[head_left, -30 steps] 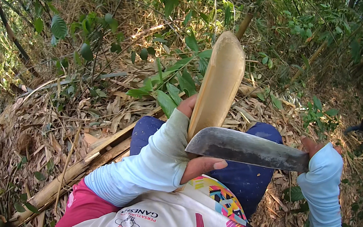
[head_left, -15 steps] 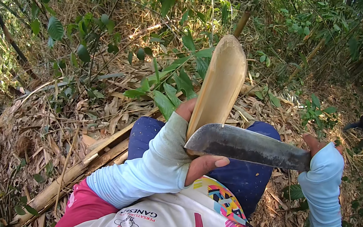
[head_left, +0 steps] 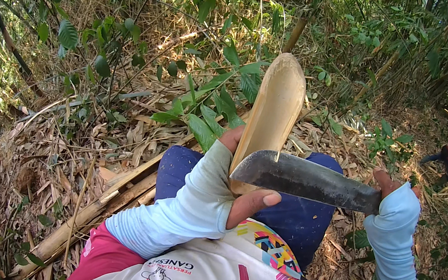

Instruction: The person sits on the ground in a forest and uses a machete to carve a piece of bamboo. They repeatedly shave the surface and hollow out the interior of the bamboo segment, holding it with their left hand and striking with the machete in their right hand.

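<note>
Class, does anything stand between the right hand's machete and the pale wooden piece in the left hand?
Nothing visible does: the machete, in the right hand, overlaps the lower part of the pale wooden piece held by the left hand. Contact is unclear.

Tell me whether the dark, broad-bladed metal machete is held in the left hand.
No, the right hand holds the machete, while the left hand holds the pale, trough-shaped bamboo piece.

This is woodland (head_left: 341,17): leaf litter (head_left: 68,154), stems (head_left: 12,44), perhaps bamboo.
</note>
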Tool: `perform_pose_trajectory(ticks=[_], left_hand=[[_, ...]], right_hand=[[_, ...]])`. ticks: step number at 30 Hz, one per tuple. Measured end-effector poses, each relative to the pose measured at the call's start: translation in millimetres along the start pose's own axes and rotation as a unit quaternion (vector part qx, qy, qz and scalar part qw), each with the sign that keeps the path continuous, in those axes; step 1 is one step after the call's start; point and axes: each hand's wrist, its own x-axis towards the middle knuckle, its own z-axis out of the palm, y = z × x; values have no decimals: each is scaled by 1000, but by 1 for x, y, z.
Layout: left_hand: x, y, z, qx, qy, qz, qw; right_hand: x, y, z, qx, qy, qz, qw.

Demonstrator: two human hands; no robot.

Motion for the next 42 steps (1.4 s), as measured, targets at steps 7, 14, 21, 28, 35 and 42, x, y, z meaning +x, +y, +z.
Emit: perform_pose_trajectory(ticks=[7,14,21,28,35,42], left_hand=[[11,37,-16,-29,-77,-145,986],[10,35,-3,-1,-60,-30,998],[8,23,-3,32,-49,-36,998],[6,18,-2,66,-25,-1,997],[2,14,3,62,6,-33,998],[9,16,3,58,-24,41,997]], right_hand=[[-1,2,-8,-9,-34,42,998],[1,-1,-11,-3,-31,41,999],[1,1,-13,-5,-29,47,998],[1,4,-13,-30,-14,24,999],[-3,6,-10,-10,6,36,999],[-6,8,-10,4,16,36,999]])
